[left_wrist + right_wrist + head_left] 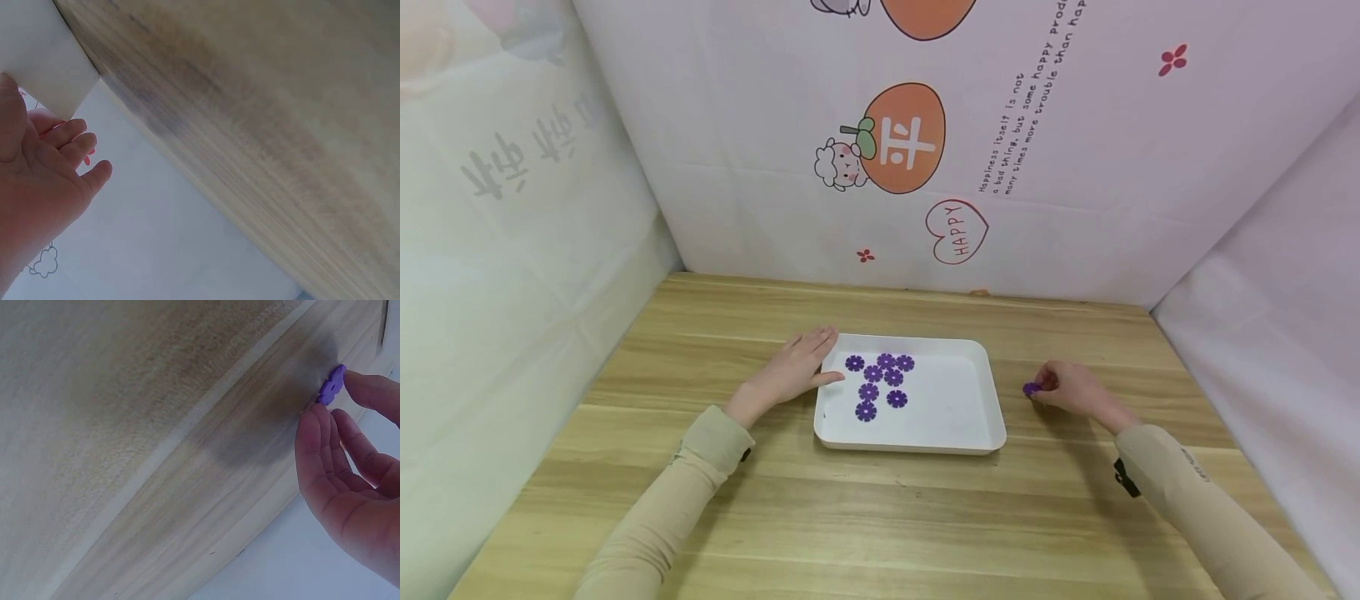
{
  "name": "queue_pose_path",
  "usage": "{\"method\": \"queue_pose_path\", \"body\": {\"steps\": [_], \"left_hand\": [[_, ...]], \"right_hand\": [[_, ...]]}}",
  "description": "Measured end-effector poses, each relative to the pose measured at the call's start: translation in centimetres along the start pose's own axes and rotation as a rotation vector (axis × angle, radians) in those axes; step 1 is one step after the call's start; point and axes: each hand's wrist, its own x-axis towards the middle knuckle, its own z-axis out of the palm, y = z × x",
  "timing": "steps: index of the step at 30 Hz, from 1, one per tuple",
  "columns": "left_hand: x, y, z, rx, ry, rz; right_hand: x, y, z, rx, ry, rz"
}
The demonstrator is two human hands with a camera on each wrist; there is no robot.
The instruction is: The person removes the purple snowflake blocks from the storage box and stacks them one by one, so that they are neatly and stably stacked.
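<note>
My right hand (1070, 388) pinches a purple toothed plastic snowflake disc (1031, 389) between thumb and fingertips, low over the table to the right of the tray. The right wrist view has the same disc (332, 385) at the fingertips, its shadow on the wood beside it. My left hand (801, 364) rests on the left rim of a shallow white tray (943, 408), fingers straight along the edge and thumb reaching inside. Several matching purple discs (868, 392) lie flat in the tray's left half, some touching or overlapping. In the left wrist view the left hand (47, 165) is at the tray's corner (65, 87).
The wooden table (880, 517) carries the tray near its middle. A white printed cloth (760, 183) hangs behind the table's far edge, with more white cloth on the left and right sides. A small orange patch (979, 292) shows at the back edge.
</note>
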Motion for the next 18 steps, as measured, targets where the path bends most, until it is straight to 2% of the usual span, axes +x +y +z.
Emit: {"method": "queue_pose_path", "body": {"steps": [8, 18], "left_hand": [[0.1, 0.0, -0.1, -0.005, -0.002, -0.006], [0.1, 0.0, 0.0, 0.005, -0.010, -0.005]], "right_hand": [[0.0, -0.7, -0.7, 0.025, 0.023, -0.026], [0.2, -3.0, -1.6, 0.055, 0.069, -0.070]]}}
